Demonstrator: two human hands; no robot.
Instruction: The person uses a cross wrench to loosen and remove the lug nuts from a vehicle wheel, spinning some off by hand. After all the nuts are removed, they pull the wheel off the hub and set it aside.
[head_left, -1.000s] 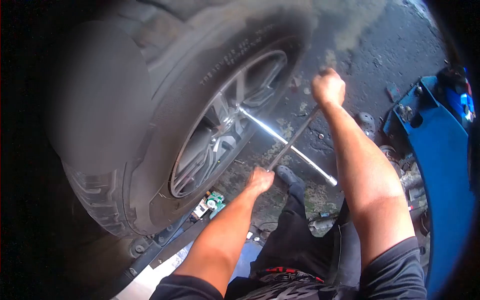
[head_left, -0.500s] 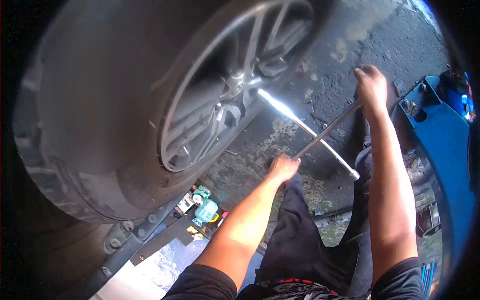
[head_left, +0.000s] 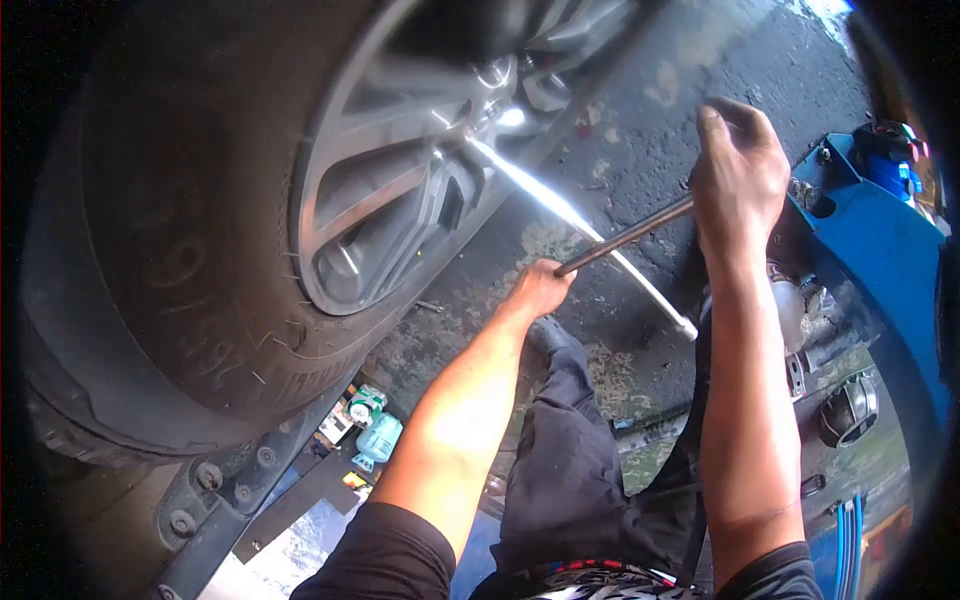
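A four-way lug wrench (head_left: 625,262) reaches from the hub area of a spoked alloy wheel (head_left: 370,205), its bright socket end meeting the wheel at a lug position. The nut itself is lost in glare. My left hand (head_left: 540,290) is closed around the near end of the darker cross bar. At that bar's other end, my right hand (head_left: 742,180) is curled closed against it, with the fingers partly hidden. The wrench's free end points down towards my legs. Around the rim sits a large black tire (head_left: 210,230).
A blue metal frame (head_left: 870,270) stands on the right. At lower left lie a dark metal bar with bolts (head_left: 210,490) and a teal tool (head_left: 378,438). The stained concrete floor (head_left: 640,150) lies beyond the wrench. A small bolt (head_left: 428,306) rests near the tire.
The view has shifted, so the wheel looks larger. The wrench and both hands appear slightly further left and higher. Both hands stay on the cross bar.
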